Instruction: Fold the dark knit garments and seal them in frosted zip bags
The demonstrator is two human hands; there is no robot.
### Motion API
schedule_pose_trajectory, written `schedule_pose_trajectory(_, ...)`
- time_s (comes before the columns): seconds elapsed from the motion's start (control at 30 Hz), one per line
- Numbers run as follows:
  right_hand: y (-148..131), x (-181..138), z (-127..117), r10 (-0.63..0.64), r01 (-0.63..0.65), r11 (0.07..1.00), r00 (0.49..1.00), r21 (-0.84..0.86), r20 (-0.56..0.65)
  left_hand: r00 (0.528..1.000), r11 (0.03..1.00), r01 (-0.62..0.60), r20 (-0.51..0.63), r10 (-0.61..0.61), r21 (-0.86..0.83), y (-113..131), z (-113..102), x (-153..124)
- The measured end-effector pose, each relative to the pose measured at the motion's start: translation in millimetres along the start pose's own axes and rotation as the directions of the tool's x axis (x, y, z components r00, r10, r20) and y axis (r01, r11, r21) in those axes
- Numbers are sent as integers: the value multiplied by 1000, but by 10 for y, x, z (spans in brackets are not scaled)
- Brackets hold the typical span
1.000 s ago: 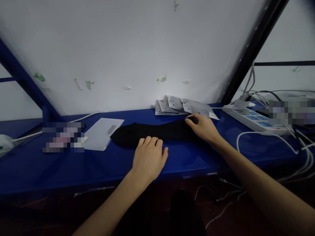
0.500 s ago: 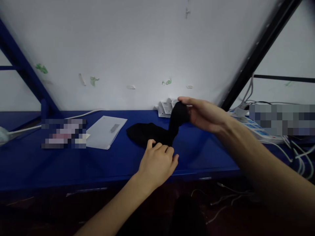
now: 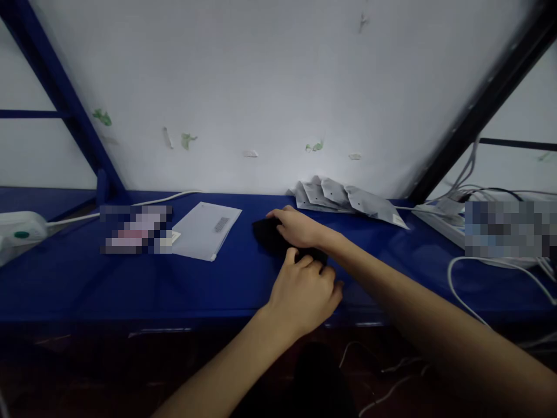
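A black sock [image 3: 267, 235] lies folded over on the blue table, partly hidden by both hands. My left hand [image 3: 307, 287] is at its near edge, fingers curled down onto the fabric. Just beyond it, my right hand [image 3: 298, 226] reaches across from the right, thumb and fingers closed on the folded part. The fingertips of both hands are partly hidden by the cloth and knuckles.
Left of the sock rest a white zip bag [image 3: 204, 232] and a blurred flat item [image 3: 139, 229]. Several grey-white packets [image 3: 335, 194] lie along the wall [image 3: 278, 87]. A white cable [image 3: 452, 278] and power strips occupy the right side of the blue table [image 3: 195, 290].
My right hand has brought the raised end of the sock leftward and down over the rest. My left hand stays on the near edge. The view has shifted, showing more packets.
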State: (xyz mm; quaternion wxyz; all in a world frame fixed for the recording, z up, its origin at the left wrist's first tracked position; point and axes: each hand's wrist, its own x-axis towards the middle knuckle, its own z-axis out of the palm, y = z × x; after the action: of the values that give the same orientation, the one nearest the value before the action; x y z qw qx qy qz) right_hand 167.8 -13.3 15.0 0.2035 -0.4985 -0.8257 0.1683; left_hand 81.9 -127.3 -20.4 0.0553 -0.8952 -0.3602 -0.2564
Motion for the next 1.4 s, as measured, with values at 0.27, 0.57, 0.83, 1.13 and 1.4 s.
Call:
schedule_pose_trajectory(0.27,708,-23,-230,-52,64,941,998,-332,46,999,996,-5,-47,1,-94,-30,-29,-9)
schedule_pose_trajectory(0.57,1048,-244,-250,46,-76,968,991,-238,-128,979,977,169,-94,-182,-133,-62,-92,8)
schedule_pose_trajectory(0.83,1109,-388,-160,51,-90,989,954,-119,-294,846,815,518,-16,-533,260,-1017,-668,-36)
schedule_pose_trajectory(1.13,997,-410,-231,2,-27,994,973,-108,-229,758,786,547,227,-611,288,-1641,-733,-144)
schedule_pose_trajectory(1.4,1081,-419,-327,0,-9,996,994,-84,-108,909,938,345,256,-328,-26,-1686,-379,299)
